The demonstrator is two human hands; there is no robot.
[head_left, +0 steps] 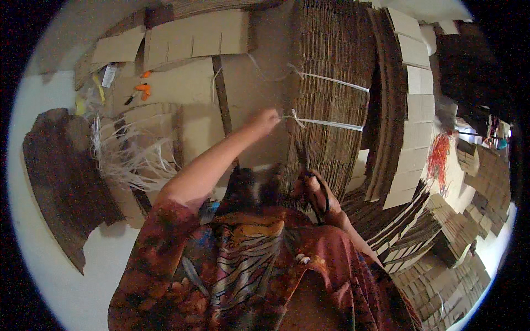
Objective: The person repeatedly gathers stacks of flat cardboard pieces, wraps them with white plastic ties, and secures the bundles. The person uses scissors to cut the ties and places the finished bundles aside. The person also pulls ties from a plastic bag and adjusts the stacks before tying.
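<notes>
A tall stack of corrugated cardboard pieces [331,49] stands in front of me, edges toward me. Two white plastic straps cross it, an upper strap [334,81] and a lower strap [331,124], each knotted at the stack's left edge. My left hand [269,119] is closed in a pinch on the loose end of the lower strap, just left of its knot. Lower down, my right hand [321,193] grips dark scissors [303,157] by the handles. Their blades point up beside the stack, below the knot; whether they are apart is too blurred to tell.
Loose white strapping [132,149] lies in a bundle at the left. Orange-handled tools [143,89] rest on a cardboard sheet behind it. More cardboard stacks [414,132] stand along the right, with red strands [439,157] beyond. A dark cardboard piece [61,171] leans at far left.
</notes>
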